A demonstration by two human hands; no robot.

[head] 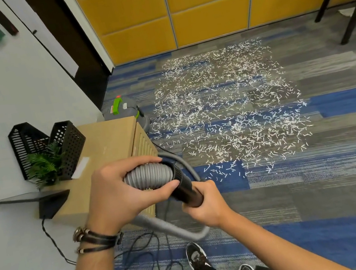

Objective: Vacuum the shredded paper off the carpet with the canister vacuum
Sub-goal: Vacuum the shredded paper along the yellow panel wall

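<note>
White shredded paper lies scattered in a wide patch over the blue and grey carpet ahead of me. The grey canister vacuum with a green handle stands on the floor behind a low wooden cabinet, at the patch's left edge. My left hand grips the ribbed grey hose at its end. My right hand holds the black tube joined to that hose. The rest of the hose loops down to the floor below my hands.
A low wooden cabinet stands against the left wall with black mesh holders, a small plant and a dark device on it. A black power cord coils on the carpet by my shoes. Yellow wall panels close the far side; a table's legs stand far right.
</note>
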